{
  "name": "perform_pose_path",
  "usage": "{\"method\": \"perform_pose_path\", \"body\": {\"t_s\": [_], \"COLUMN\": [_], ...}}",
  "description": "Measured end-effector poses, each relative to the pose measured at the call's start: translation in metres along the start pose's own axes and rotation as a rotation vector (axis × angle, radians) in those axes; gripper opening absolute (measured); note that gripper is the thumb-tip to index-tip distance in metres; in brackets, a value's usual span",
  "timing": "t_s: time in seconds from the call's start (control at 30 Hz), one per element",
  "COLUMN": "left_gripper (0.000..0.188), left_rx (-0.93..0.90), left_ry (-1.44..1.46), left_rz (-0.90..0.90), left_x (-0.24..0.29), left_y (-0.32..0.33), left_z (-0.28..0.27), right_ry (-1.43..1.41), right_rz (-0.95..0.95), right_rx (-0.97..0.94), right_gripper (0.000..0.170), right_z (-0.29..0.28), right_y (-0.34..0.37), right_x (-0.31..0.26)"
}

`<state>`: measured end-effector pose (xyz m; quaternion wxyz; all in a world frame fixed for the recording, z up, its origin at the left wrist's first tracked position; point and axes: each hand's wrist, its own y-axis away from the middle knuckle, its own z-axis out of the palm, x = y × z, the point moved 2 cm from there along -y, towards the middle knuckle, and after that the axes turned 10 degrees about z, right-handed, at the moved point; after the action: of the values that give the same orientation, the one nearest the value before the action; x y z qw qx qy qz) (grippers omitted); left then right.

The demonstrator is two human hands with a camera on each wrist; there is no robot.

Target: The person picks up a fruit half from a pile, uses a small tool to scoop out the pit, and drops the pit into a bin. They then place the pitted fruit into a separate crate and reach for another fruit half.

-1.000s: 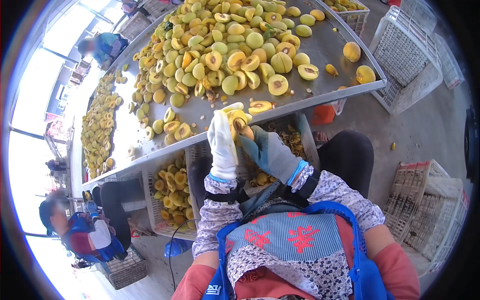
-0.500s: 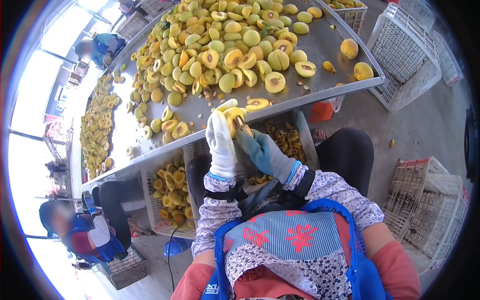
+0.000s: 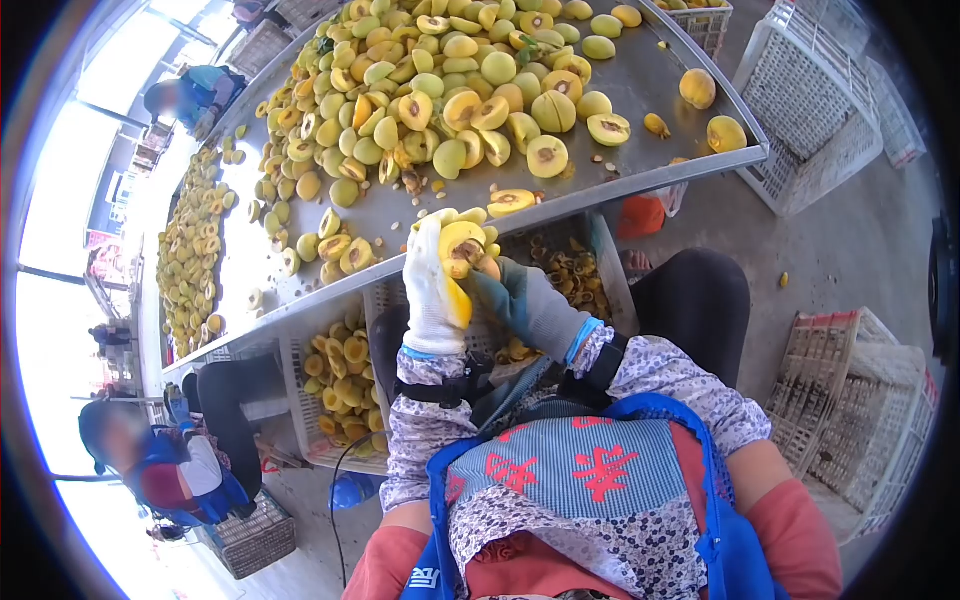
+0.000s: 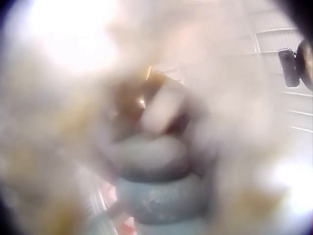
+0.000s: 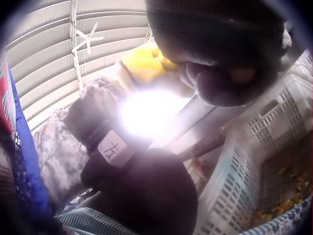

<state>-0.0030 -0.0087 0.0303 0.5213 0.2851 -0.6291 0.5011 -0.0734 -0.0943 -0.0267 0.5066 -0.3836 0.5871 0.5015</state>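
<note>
My left hand (image 3: 434, 290), in a white glove, holds a halved yellow peach (image 3: 462, 238) just off the table's near edge, its cut face and brown centre showing. Another smooth yellow piece (image 3: 459, 304) lies against that palm. Close against the peach, my right hand (image 3: 522, 303), in a blue-grey glove, has its fingers curled around a small tan-handled tool (image 3: 489, 267). The tool's tip is hidden at the fruit's brown centre. In the right wrist view the curled right hand (image 5: 220, 58) is dark; the left wrist view is mostly blurred.
Halved peaches (image 3: 440, 90) are heaped on the metal table (image 3: 640, 165). Below stand a crate of peach halves (image 3: 345, 385) and a crate of scraps (image 3: 612, 275). White crates (image 3: 800, 110) stand right, more crates (image 3: 850, 420) lower right. Another person (image 3: 180, 470) sits left.
The peach has turned in my left hand, and a yellow piece now shows against the palm. The tool's dark tip, seen half a second ago, is now hidden. Both hands remain together.
</note>
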Motion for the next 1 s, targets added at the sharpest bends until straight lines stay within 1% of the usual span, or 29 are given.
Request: {"method": "perform_pose_path", "body": {"t_s": [0.03,0.07,0.13,0.17,0.2,0.23,0.27,0.3,0.33,0.37,0.4,0.47,0.5,0.53,0.57,0.6,0.63,0.67,0.7,0.77,0.8,0.87,0.9,0.93,0.97,1.0], "left_gripper": [0.027,0.027,0.026,0.024,0.024,0.023,0.023,0.023,0.026,0.029,0.029,0.039,0.038,0.038,0.037,0.036,0.036,0.036,0.035,0.035,0.034,0.034,0.034,0.033,0.034,0.034], "left_rx": [0.012,0.011,0.204,0.188,0.189,0.092,-0.009,-0.012,0.006,0.026,0.03,0.057,0.14,0.141,0.186,0.233,0.234,0.189,0.145,0.149,0.149,0.133,0.117,0.058,0.049,0.038], "left_ry": [-0.21,-0.209,0.394,0.348,0.347,0.147,-0.052,-0.052,0.247,0.544,0.544,0.191,0.23,0.229,0.23,0.232,0.232,0.191,0.15,0.164,0.18,0.141,0.098,-0.05,-0.118,-0.184], "left_rz": [0.215,0.215,-0.136,-0.062,-0.062,0.082,0.23,0.23,-0.053,-0.335,-0.334,-0.311,-0.319,-0.319,-0.327,-0.337,-0.338,-0.296,-0.254,-0.258,-0.261,-0.241,-0.224,-0.217,-0.195,-0.174], "left_x": [-0.001,-0.003,-0.011,-0.01,-0.012,-0.011,-0.009,-0.001,0.008,0.011,0.01,0.008,0.008,0.008,0.008,0.007,0.003,-0.003,-0.003,-0.002,-0.001,-0.002,0.0,0.003,0.007,0.008], "left_y": [0.003,0.005,0.005,0.006,0.007,0.007,0.005,0.0,-0.006,-0.007,-0.007,-0.006,-0.005,-0.005,-0.005,-0.004,-0.003,-0.002,-0.003,-0.002,-0.002,-0.002,-0.002,-0.004,-0.003,-0.002], "left_z": [0.003,0.003,0.004,0.005,0.004,0.002,0.002,-0.002,-0.007,-0.008,-0.008,-0.005,-0.001,0.001,0.002,0.002,0.0,-0.003,-0.003,-0.004,-0.002,0.001,0.0,-0.001,0.001,0.004], "right_ry": [-0.116,-0.116,-0.247,-0.247,-0.136,-0.027,-0.029,0.017,0.067,0.078,0.08,-0.095,-0.096,-0.165,-0.234,-0.233,-0.189,-0.146,-0.146,-0.282,-0.279,-0.098,-0.095,-0.109,-0.124,-0.123], "right_rz": [0.019,0.019,0.043,0.045,0.071,0.096,0.09,0.118,0.15,0.119,0.12,0.088,0.086,0.26,0.436,0.439,0.393,0.345,0.345,0.666,0.667,0.557,0.549,0.455,0.36,0.352], "right_rx": [-0.051,-0.05,-0.13,-0.13,-0.115,-0.1,-0.097,-0.09,-0.086,-0.08,-0.084,-0.162,-0.163,-0.269,-0.374,-0.375,-0.335,-0.295,-0.297,-0.416,-0.42,-0.33,-0.349,-0.361,-0.37,-0.386], "right_gripper": [0.053,0.053,0.054,0.054,0.054,0.055,0.055,0.056,0.057,0.058,0.058,0.061,0.061,0.059,0.059,0.059,0.06,0.06,0.06,0.063,0.063,0.051,0.051,0.049,0.047,0.047], "right_z": [0.002,0.005,0.011,0.009,0.004,-0.001,-0.005,-0.01,-0.011,-0.01,-0.006,0.003,0.0,-0.006,-0.009,-0.007,-0.006,-0.005,-0.007,-0.012,-0.013,-0.013,-0.012,-0.011,-0.009,-0.006], "right_y": [0.004,0.003,0.001,0.001,0.0,-0.001,-0.002,-0.003,-0.001,0.0,0.002,0.006,0.01,0.017,0.022,0.021,0.019,0.018,0.018,0.023,0.025,0.024,0.023,0.021,0.018,0.019], "right_x": [-0.007,-0.004,0.001,0.004,0.002,0.0,-0.002,-0.001,0.001,0.001,0.0,-0.005,-0.018,-0.037,-0.045,-0.042,-0.037,-0.035,-0.04,-0.048,-0.051,-0.055,-0.047,-0.034,-0.025,-0.03]}}
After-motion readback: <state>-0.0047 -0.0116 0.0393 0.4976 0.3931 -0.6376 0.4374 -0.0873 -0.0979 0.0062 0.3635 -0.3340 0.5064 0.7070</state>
